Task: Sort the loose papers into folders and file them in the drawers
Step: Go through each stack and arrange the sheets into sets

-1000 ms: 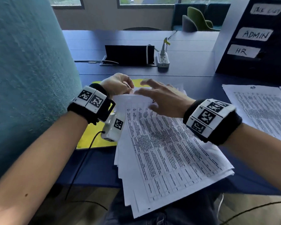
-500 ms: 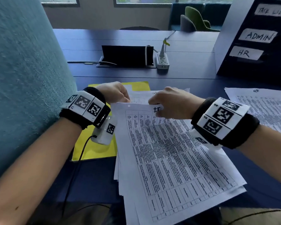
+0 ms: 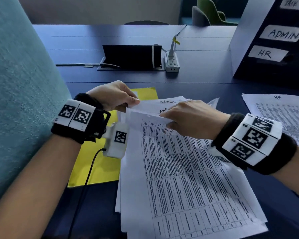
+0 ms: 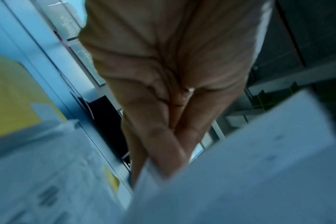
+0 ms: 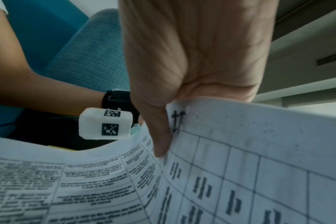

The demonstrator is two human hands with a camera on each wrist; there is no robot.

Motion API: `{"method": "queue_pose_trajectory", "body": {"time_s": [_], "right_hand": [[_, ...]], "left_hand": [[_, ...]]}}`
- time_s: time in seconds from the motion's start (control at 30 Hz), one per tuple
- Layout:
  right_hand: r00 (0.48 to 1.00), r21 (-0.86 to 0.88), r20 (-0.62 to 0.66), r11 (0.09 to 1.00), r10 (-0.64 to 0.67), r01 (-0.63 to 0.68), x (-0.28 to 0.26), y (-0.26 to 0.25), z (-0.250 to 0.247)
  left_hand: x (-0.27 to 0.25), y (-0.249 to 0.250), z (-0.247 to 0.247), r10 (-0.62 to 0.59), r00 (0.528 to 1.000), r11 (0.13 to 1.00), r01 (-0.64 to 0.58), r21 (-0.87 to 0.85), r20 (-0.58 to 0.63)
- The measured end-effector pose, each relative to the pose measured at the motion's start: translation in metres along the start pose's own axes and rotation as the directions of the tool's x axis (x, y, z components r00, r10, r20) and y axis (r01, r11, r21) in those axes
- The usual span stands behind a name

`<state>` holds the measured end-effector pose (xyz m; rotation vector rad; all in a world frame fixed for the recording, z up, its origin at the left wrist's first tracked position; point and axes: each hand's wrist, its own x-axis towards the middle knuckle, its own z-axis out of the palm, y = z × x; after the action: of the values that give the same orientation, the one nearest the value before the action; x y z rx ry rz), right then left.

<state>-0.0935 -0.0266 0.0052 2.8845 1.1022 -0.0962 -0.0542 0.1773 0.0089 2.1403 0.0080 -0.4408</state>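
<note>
Thin curled paper sheets (image 3: 188, 178), table-printed

My left hand (image 3: 113, 95) sits centre-left of the frame, fingers and thumb pinched together; my right hand (image 3: 188, 116), centre frame, curls in a pinch, thumb underneath.

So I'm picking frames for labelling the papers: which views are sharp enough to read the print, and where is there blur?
Head view: mostly sharp, wide-angle bend at the edges, top sheet shows its table but the text is too small to read. Left wrist view: heavy motion blur, left hand and paper smeared. Right wrist view: right hand fairly clear, nearest cells soft.
</note>
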Motion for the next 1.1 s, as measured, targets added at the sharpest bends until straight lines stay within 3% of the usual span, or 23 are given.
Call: {"method": "queue_pose_trajectory", "body": {"time_s": [0.13, 0.37, 0.57, 0.73, 1.1], "right_hand": [[1.0, 0.014, 0.009, 1.0, -0.01, 0.01, 0.007, 0.012, 0.0], [0.999, 0.073, -0.009, 0.996, -0.041, 0.041, 0.013, 0.018, 0.011], [0.981, 0.188, -0.164, 0.973, -0.1, 0.131, 0.018, 0.02, 0.018], [0.923, 0.134, -0.343, 0.964, -0.174, 0.231, 0.019, 0.017, 0.024], [0.902, 0.377, -0.429, 0.898, -0.048, 0.227, 0.018, 0.015, 0.022]], "left_hand": [[0.004, 0.01, 0.0, -0.039, 0.999, 0.988, 0.043, -0.151, 0.029], [0.013, 0.009, 0.004, -0.097, 0.992, 0.986, 0.107, -0.126, 0.082], [0.01, 0.014, 0.002, -0.046, 0.981, 0.987, 0.074, -0.141, 0.191], [0.009, 0.011, 0.005, -0.049, 0.983, 0.985, 0.077, -0.157, 0.176], [-0.002, 0.012, 0.002, 0.016, 0.964, 0.951, 0.067, -0.302, 0.264]]}}
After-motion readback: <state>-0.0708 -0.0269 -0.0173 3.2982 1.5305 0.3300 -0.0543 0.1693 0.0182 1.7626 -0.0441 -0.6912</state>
